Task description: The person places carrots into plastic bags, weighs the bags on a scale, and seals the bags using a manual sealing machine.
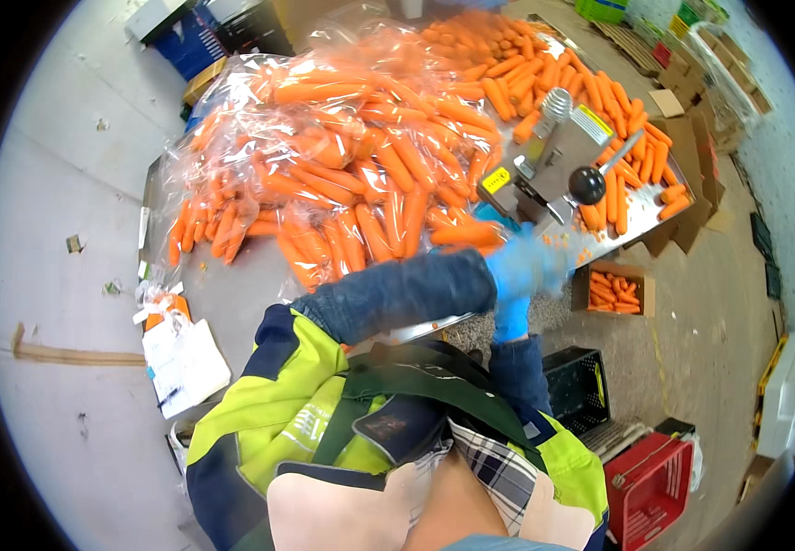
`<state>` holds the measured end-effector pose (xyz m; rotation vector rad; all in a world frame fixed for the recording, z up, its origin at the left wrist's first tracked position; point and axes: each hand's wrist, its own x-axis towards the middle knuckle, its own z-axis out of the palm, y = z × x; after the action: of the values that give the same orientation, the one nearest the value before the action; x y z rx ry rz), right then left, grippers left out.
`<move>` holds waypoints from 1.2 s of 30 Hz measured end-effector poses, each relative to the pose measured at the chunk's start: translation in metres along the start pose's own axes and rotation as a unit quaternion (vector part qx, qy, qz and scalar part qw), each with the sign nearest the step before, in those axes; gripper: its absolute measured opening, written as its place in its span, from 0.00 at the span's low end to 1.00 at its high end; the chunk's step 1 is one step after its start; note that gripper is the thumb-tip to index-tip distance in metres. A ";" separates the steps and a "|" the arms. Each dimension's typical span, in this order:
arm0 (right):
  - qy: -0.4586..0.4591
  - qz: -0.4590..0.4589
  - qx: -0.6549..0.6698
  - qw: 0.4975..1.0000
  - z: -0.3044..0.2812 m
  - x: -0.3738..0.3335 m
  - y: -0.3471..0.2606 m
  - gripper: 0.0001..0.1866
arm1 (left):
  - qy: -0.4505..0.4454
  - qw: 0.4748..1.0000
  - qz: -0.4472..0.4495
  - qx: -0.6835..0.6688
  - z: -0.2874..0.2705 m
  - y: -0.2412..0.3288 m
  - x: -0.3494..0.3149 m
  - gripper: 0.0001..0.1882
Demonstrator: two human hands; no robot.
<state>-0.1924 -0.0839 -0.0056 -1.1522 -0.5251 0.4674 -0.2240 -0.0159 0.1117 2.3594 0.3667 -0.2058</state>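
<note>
Both my hands wear blue gloves and meet in front of a metal bench device (563, 151) that has a coil spring and a lever with a black ball knob (587, 185). My left hand (530, 264), at the end of the navy sleeve across the table, is smeared by motion; its fingers are unclear. Just below it is my right hand (511, 319), its fingers hidden behind the left. Something clear like plastic film blurs around them. To the left is a big heap of clear plastic bags filled with carrots (360, 156), the closest touching my left sleeve.
Loose carrots (618, 106) cover the table behind and right of the device. A cardboard box of carrots (614, 289) sits lower right. Nearby are a black crate (576, 390) and a red crate (647, 491). Papers with a pen (184, 363) lie at the table's left end.
</note>
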 end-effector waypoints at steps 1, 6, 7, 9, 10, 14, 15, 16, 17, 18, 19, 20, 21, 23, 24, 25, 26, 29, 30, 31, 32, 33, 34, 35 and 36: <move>-0.013 0.066 0.054 0.996 0.006 -0.003 0.002 0.24 | 0.037 0.993 0.033 -0.109 0.002 -0.016 -0.018 0.14; 0.047 0.234 0.262 0.935 0.028 0.023 0.002 0.24 | 0.593 0.734 -0.013 -0.331 -0.128 -0.109 -0.121 0.16; 0.067 0.242 0.278 0.927 0.032 0.024 0.006 0.24 | 0.742 0.665 -0.071 -0.049 -0.176 -0.151 -0.137 0.20; 0.100 0.282 0.286 0.910 0.060 0.020 -0.007 0.25 | 0.780 0.543 -0.264 0.162 -0.267 -0.288 -0.184 0.30; 0.135 0.283 0.285 0.906 0.069 0.021 -0.016 0.26 | 0.736 0.524 -0.424 0.058 -0.308 -0.311 -0.178 0.35; 0.081 0.275 0.315 0.905 0.061 0.017 0.026 0.27 | 0.648 0.651 -0.391 0.065 -0.379 -0.433 -0.228 0.28; 0.062 0.263 0.312 0.911 0.036 0.016 0.041 0.27 | 0.636 0.643 -0.422 0.062 -0.373 -0.408 -0.205 0.26; -0.026 0.216 0.216 0.952 0.017 0.011 0.044 0.24 | 0.634 0.623 -0.450 0.078 -0.370 -0.380 -0.209 0.24; -0.017 0.214 0.134 0.967 -0.001 0.003 0.038 0.23 | 0.640 0.602 -0.460 0.127 -0.374 -0.353 -0.206 0.21; -0.013 0.214 0.049 0.975 -0.017 -0.006 0.027 0.21 | 0.652 0.576 -0.454 0.193 -0.374 -0.324 -0.208 0.19; -0.010 0.214 -0.034 0.976 -0.025 -0.019 0.014 0.20 | 0.665 0.555 -0.416 0.275 -0.374 -0.297 -0.214 0.17; 0.077 0.173 -0.060 0.980 -0.020 -0.037 0.000 0.19 | 0.670 0.523 -0.384 0.359 -0.372 -0.272 -0.222 0.15; 0.177 0.125 -0.078 0.973 -0.009 -0.057 -0.017 0.19 | 0.718 0.595 -0.161 0.323 -0.375 -0.236 -0.217 0.12; 0.200 0.041 -0.132 0.970 0.005 -0.084 -0.043 0.24 | 0.683 0.668 0.136 0.261 -0.352 -0.160 -0.196 0.06; 0.131 0.006 -0.159 0.979 0.010 -0.087 -0.051 0.28 | 0.610 0.721 0.179 0.276 -0.339 -0.131 -0.184 0.06; 0.042 -0.021 -0.186 0.981 0.023 -0.089 -0.061 0.33 | 0.547 0.777 0.192 0.244 -0.314 -0.116 -0.183 0.08; -0.022 -0.031 -0.159 0.987 0.044 -0.078 -0.073 0.35 | 0.492 0.809 0.227 0.229 -0.283 -0.078 -0.174 0.08; -0.168 -0.186 -0.162 0.954 0.115 -0.030 -0.106 0.55 | 0.363 0.875 0.279 0.156 -0.209 -0.015 -0.155 0.08; -0.140 -0.135 -0.120 0.974 0.132 -0.032 -0.102 0.49 | 0.310 0.891 0.304 0.132 -0.186 0.004 -0.149 0.10; -0.119 -0.079 -0.049 0.988 0.132 -0.038 -0.098 0.43 | 0.284 0.894 0.299 0.174 -0.160 0.018 -0.146 0.12; -0.088 -0.027 0.019 0.996 0.128 -0.038 -0.090 0.37 | 0.176 0.936 0.285 0.104 -0.144 0.043 -0.142 0.10; -0.071 0.028 0.094 0.993 0.128 -0.042 -0.083 0.31 | 0.173 0.946 0.269 0.063 -0.132 0.050 -0.136 0.12; -0.052 0.082 0.158 0.983 0.123 -0.041 -0.076 0.25 | 0.172 0.951 0.257 0.013 -0.118 0.051 -0.126 0.15; -0.034 0.136 0.222 0.965 0.118 -0.039 -0.071 0.20 | 0.172 0.954 0.244 -0.037 -0.111 0.051 -0.119 0.18; -0.034 0.160 0.251 0.954 0.111 -0.037 -0.067 0.17 | 0.099 0.962 0.198 -0.161 -0.115 0.046 -0.121 0.28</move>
<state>-0.2843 -0.0475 0.0865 -0.7299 -0.2516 0.8682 -0.3186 0.0073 0.2547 2.0789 0.0105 0.2635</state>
